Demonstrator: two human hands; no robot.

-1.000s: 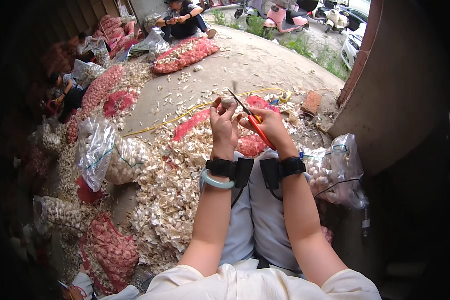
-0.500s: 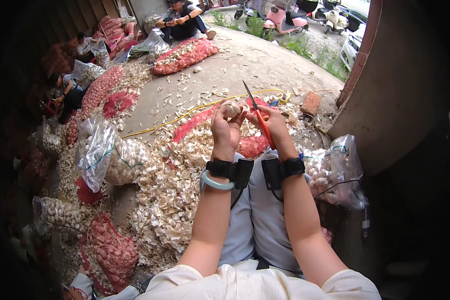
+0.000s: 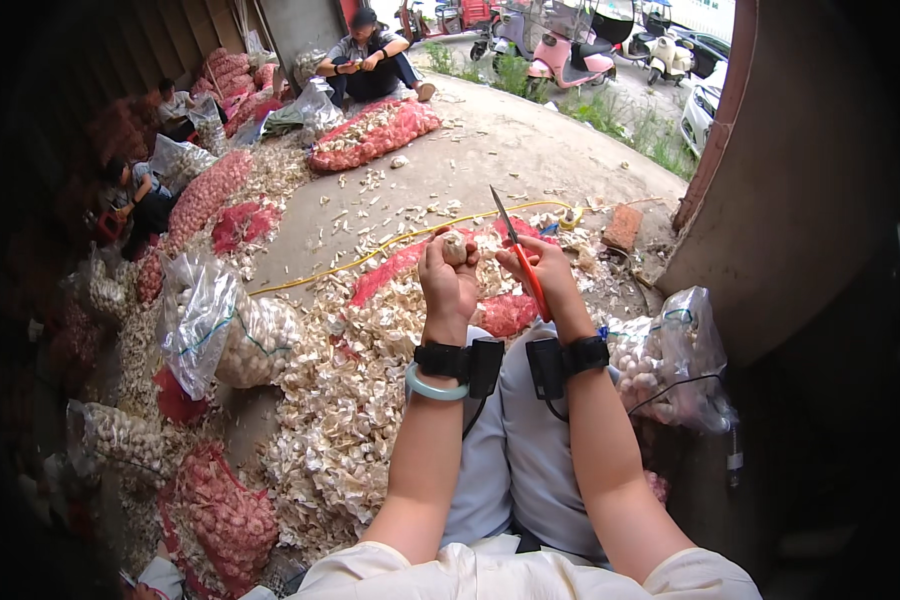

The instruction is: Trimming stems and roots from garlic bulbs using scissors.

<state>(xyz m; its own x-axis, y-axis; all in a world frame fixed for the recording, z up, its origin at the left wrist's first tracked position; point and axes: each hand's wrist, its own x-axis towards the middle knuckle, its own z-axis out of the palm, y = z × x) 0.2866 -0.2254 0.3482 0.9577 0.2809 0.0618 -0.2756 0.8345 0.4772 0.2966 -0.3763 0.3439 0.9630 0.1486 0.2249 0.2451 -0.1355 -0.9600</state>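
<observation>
My left hand (image 3: pixel 450 285) is closed round a pale garlic bulb (image 3: pixel 455 248), which shows between its thumb and fingers. In my right hand (image 3: pixel 552 270) is a pair of scissors with orange-red handles (image 3: pixel 537 292). Their dark, narrow blades (image 3: pixel 505 214) point up and away from me and look closed together. A small gap separates the right fingers from the bulb. Beneath both hands lie red mesh netting (image 3: pixel 507 313) and a broad heap of papery garlic skins (image 3: pixel 335 425).
Clear plastic bags of garlic stand at left (image 3: pixel 255 340) and right (image 3: pixel 660 350). Red mesh sacks (image 3: pixel 225 515) lie at lower left and farther off. A yellow cord (image 3: pixel 390 243) and a brick (image 3: pixel 622 227) lie beyond my hands. Other people (image 3: pixel 370 60) sit farther back.
The hands have drawn slightly apart, and the bulb now sits more openly in the left fingers, turned toward me. The whole view has shifted a little, with the scene lower in the picture.
</observation>
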